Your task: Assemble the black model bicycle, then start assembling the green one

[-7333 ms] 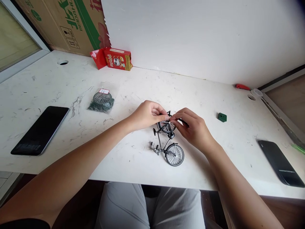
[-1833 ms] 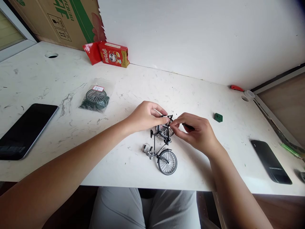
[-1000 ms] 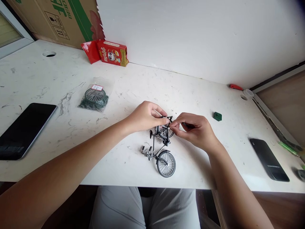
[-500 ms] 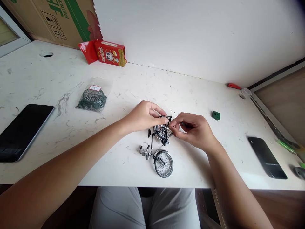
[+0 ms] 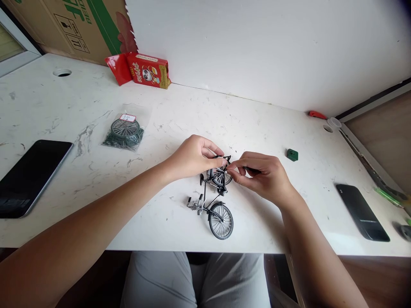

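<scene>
A small black model bicycle [image 5: 221, 220] lies on its side on the white table, its handlebar and one wheel toward the table's front edge. My left hand [image 5: 195, 156] pinches the far end of it, around the rack and wheel at the seat end. From the other side my right hand [image 5: 260, 173] reaches in, thumb and forefinger pressed together at the hub of that same wheel. Whatever tiny part sits between those fingertips is too small to name. Something dark shows under the curled fingers of the right hand.
A clear bag of dark green wheel parts [image 5: 125, 130] lies left of my hands, with a black phone [image 5: 34, 177] beyond it. On the right are a small green block [image 5: 292, 155] and another dark phone [image 5: 362, 211]. A red carton [image 5: 149, 72] stands at the back.
Both hands stay at the bicycle's wheel, and the right fingertips have shifted very slightly. The bicycle lies practically as before; the view has moved a touch.
</scene>
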The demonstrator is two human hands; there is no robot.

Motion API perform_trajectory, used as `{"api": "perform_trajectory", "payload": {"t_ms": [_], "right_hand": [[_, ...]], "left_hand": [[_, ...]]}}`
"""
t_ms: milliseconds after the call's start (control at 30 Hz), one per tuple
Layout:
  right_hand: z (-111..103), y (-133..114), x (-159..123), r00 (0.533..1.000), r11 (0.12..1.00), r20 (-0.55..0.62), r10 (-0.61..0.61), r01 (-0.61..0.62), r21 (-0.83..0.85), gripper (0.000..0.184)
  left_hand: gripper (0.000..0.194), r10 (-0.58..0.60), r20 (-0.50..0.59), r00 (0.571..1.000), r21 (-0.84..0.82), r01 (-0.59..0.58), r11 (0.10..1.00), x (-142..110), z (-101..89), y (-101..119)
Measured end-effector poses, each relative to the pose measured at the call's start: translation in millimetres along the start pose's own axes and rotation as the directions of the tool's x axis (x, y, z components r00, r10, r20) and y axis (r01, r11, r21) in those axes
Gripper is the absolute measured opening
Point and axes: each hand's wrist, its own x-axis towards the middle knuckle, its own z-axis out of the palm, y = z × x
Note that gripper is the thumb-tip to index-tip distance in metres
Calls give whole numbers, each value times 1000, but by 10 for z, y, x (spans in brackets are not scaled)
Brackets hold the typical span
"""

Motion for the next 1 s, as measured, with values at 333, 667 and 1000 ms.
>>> {"api": "perform_trajectory", "payload": {"t_ms": [333,667,1000], "right_hand": [[-6,5,-10,999,999,30,-16,16,-30,9],[3,27,-35,999,995,21,-45,47,-87,11],[83,108,-46,991,992,53,120,-118,-35,11]], "left_hand": [[30,-6,-6,1000,-14,6,1000,15,-2,-13],[42,-33,6,999,-60,33,998,62,-17,-72],[31,-119,2,993,-138,118,983,94,4,-115]]}}
